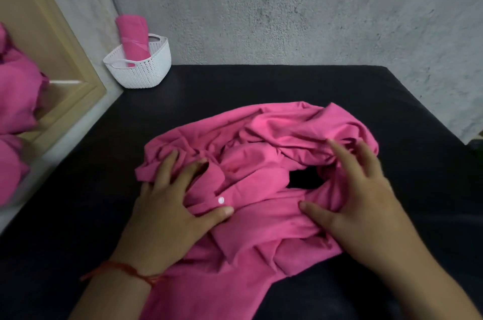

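A crumpled pink shirt (261,152) with a small white button lies in a heap on the black table (235,84). My left hand (167,210) rests on the shirt's left side with its fingers spread, the thumb lying by the button. My right hand (366,196) lies over the right side, its fingers straight and spread, slightly blurred. A gap in the cloth between the hands shows the dark table. A red thread is tied round my left wrist.
A white woven basket (146,68) stands at the table's far left corner with a rolled pink cloth (132,37) upright in it. More pink cloth (15,100) is piled at the left by a beige frame. A grey wall runs behind.
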Tool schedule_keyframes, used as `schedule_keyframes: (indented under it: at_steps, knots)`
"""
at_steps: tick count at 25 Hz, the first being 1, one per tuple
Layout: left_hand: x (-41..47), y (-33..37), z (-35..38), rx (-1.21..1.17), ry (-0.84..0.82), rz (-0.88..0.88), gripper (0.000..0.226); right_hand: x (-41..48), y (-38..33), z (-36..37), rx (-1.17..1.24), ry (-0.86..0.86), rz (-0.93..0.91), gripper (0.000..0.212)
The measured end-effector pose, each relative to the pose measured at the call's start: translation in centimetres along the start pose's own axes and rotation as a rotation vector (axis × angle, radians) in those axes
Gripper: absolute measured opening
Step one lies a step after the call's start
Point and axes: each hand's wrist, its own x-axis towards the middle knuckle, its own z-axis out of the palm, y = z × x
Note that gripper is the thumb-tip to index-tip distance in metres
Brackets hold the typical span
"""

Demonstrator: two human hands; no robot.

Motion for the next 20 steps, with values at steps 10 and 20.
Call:
schedule_keyframes:
  at_steps: [10,20]
  knots:
    - [3.8,3.7,-5.5,-0.231,-0.097,0.277,0.036,0.8,2.3,-0.9,0.138,0.249,0.066,0.070]
    - [21.2,9.6,-7.6,0.233,0.164,0.226,0.079,1.0,1.1,1.3,0.619,0.231,-0.003,0.082]
